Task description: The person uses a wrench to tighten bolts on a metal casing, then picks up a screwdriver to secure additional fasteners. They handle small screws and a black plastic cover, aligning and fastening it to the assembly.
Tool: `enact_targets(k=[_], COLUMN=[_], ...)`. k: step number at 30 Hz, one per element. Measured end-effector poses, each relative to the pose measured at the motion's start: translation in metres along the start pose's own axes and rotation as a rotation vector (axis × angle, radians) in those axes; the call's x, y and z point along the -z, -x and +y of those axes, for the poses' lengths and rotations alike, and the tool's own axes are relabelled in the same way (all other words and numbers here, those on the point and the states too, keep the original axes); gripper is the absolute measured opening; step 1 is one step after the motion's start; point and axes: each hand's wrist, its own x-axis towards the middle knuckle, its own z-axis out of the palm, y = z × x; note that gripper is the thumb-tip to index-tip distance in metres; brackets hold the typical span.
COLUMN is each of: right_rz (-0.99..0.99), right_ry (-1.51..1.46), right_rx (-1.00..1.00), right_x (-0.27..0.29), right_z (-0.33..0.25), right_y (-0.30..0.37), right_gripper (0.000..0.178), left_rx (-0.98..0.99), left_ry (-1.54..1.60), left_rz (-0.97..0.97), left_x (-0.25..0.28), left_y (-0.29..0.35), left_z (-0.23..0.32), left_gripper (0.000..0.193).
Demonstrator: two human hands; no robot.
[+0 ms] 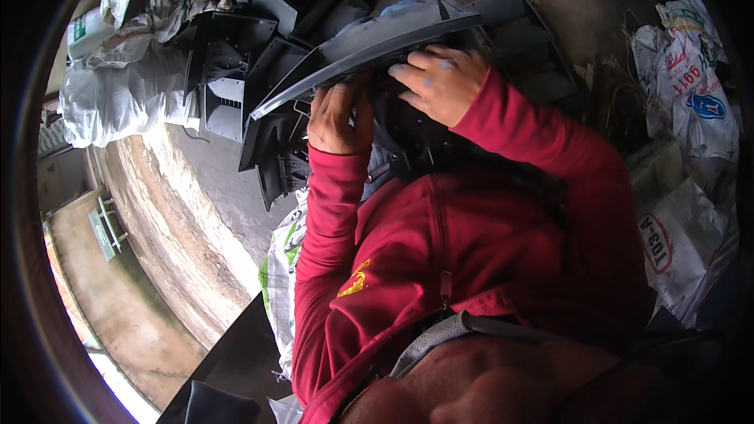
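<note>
- Grey plastic makes up the long, curved panel (375, 41), slanting across in front of the chest, its left end nearer the body than its right.
- The left hand (338, 119) is at the near edge, left of the panel's middle, fingers bent and reaching up beneath it.
- The right hand (441, 85) is further right along that edge, fingers bent and pointing left, with pale patches on them.
- Shadow and the panel's rim hide the contact, so I cannot tell whether either hand is grasping it.
- Black parts (236, 38) lie heaped to the left of the panel and beyond it.
- A plastic bag (129, 90) sits left of the heap.
- A white sack (691, 98) stands well apart, far right.
- Both sleeves (522, 122) are red.
</note>
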Motion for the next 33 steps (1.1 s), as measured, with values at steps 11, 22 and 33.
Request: enact_targets(k=[11,22,33], right_rz=[-0.017,0.034,-0.017], right_ry=[0.033,0.075,0.032], right_rx=[-0.016,0.037,0.038], right_x=[0.002,-0.005,-0.002], right_z=[-0.009,-0.009,-0.008], right_y=[-0.002,-0.005,-0.010], right_gripper=[0.042,0.039,0.037], left_rx=[-0.132,-0.133,-0.112], left_ry=[-0.291,-0.364,-0.254], left_rz=[-0.024,0.117,0.149], left_x=[0.003,-0.011,-0.015], left_y=[0.012,0.014,0.017], left_z=[-0.001,-0.007,-0.012], left_gripper=[0.045,0.047,0.041])
